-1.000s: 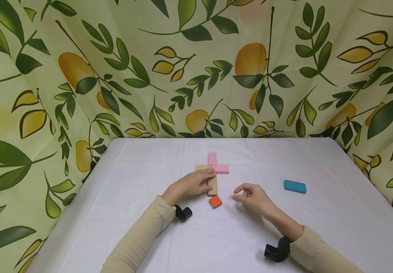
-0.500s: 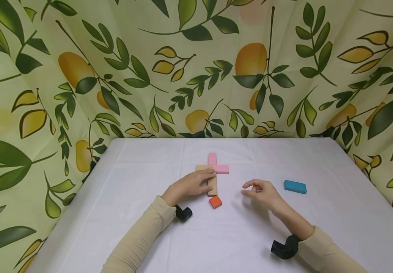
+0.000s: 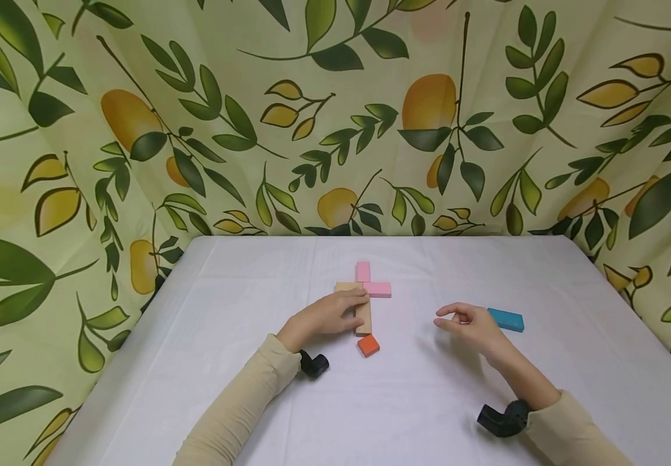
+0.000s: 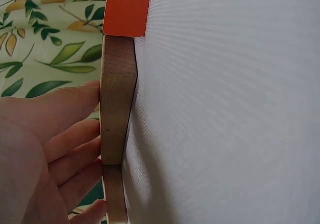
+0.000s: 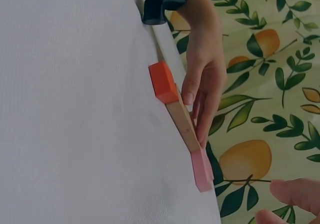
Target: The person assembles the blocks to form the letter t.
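My left hand (image 3: 325, 313) rests on a natural wood block (image 3: 363, 325), its fingertips touching the top in the left wrist view. A second wood block (image 3: 344, 285) lies crosswise at its far end, partly hidden by the hand. An orange-red block (image 3: 368, 345) sits turned at the near end, touching or almost touching at a corner. One pink block (image 3: 378, 290) extends to the right and another pink block (image 3: 363, 271) points away at the far end. My right hand (image 3: 474, 327) hovers above the table, thumb and fingertips apart with nothing between them, just left of a blue block (image 3: 507, 320).
A white cloth covers the table (image 3: 242, 272). Behind it and along both sides hangs a curtain (image 3: 335, 116) printed with leaves and fruit. Each wrist carries a black camera mount, such as the right mount (image 3: 503, 419).
My right hand has moved right, away from the joined blocks and toward the blue block, partly covering its left end. The left hand and the blocks stay in place.
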Available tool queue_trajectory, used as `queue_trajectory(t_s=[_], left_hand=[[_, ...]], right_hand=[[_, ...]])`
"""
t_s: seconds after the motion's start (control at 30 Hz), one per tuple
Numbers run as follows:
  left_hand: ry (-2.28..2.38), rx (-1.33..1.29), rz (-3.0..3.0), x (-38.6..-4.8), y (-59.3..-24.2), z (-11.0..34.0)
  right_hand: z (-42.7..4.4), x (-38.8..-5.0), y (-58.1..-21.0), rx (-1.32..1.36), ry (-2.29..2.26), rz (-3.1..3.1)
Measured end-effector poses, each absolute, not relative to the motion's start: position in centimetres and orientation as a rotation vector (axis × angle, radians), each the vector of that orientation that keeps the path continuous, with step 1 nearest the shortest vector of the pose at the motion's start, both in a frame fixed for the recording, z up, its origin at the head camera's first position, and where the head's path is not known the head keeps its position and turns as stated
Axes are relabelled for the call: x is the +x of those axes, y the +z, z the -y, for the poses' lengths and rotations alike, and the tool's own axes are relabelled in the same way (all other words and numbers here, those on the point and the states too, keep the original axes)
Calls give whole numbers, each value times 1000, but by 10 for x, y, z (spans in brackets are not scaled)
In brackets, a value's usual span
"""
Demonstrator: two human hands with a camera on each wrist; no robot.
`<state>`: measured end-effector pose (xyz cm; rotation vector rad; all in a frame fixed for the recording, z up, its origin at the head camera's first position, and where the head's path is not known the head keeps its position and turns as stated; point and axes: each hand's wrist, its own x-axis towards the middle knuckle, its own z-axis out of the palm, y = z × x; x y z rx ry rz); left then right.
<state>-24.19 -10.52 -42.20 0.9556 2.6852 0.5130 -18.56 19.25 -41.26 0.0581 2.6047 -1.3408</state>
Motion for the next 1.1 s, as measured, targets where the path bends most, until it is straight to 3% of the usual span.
queue_trajectory(t_s=[1.1], left_hand=[[520,964,-2685,-242,-422,104]], right_hand=[[-279,-182,-413,-74,-1378,-2710]])
